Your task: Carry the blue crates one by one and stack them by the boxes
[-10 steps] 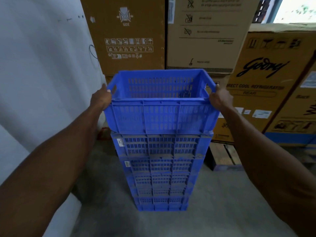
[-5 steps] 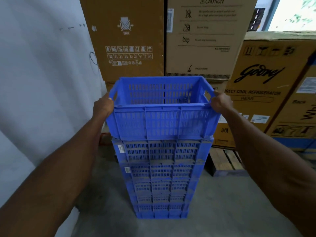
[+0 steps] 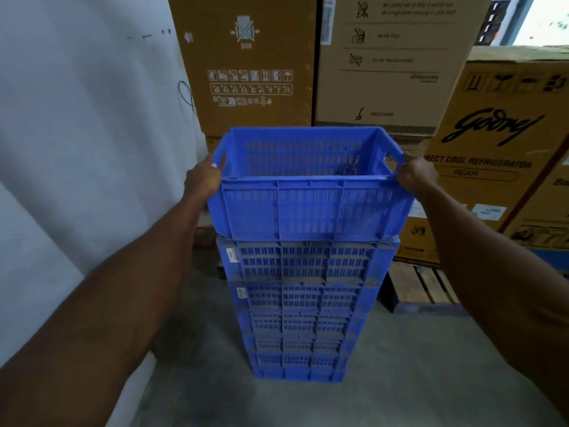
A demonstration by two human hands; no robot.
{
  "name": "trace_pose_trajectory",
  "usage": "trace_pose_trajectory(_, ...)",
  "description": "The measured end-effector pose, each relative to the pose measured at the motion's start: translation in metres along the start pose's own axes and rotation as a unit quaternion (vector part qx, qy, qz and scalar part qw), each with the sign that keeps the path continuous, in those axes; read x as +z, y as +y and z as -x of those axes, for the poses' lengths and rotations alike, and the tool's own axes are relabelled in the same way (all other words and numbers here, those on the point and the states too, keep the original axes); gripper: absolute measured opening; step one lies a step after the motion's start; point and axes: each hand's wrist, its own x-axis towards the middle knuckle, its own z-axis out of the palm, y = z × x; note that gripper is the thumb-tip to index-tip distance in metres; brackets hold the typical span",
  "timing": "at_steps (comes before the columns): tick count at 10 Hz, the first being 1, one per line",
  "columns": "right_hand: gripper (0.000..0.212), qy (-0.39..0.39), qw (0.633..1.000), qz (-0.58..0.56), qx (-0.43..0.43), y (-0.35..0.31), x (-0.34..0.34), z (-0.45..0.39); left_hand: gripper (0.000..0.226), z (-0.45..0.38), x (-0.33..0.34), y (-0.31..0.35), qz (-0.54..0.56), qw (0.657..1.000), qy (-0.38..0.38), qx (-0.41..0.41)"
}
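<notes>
Top blue crate (image 3: 308, 208): long axis lying crosswise, sitting squarely over stack (image 3: 300, 306); left hand (image 3: 201, 180), right hand (image 3: 415, 175) gripping opposite end handles, equally near

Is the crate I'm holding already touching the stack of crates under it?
Cannot tell. In the head view the held crate has its bottom edge overlapping the stack top rim, so neither gap nor contact shows plainly.

Illumination is dim and even across most of the view. The sole bright source is a window (image 3: 545, 16) at the upper right, overexposed to near white. Soft shadow lies on the floor (image 3: 431, 380) around the base of the crate stack (image 3: 301, 306). Wide-angle distortion bends straight edges toward the borders. Printed text on the cardboard boxes (image 3: 397, 57) is soft; fine detail is smeared throughout.
</notes>
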Motion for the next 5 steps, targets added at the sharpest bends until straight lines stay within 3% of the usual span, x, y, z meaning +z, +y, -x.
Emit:
trace_pose_trajectory(2, 0.052, -0.022, 1.0, 0.009, 0.004, 0.007, -0.005, 0.005, 0.049, -0.008, -0.003, 0.005, -0.003, 1.0, -0.018, 0.008)
trace_pose_trajectory(3, 0.049, -0.06, 0.997, 0.03, -0.032, 0.005, -0.01, 0.003, 0.059, -0.015, -0.006, -0.004, 0.038, 0.997, -0.061, -0.012)
trace_pose_trajectory(4, 0.073, -0.083, 0.994, 0.063, -0.029, 0.007, -0.017, 0.005, 0.069, -0.004, -0.018, -0.002, 0.015, 0.998, -0.05, -0.028)
trace_pose_trajectory(5, 0.07, 0.0, 0.994, 0.074, -0.084, -0.001, -0.025, 0.026, 0.063, 0.027, -0.031, 0.005, -0.019, 0.988, 0.104, 0.115)
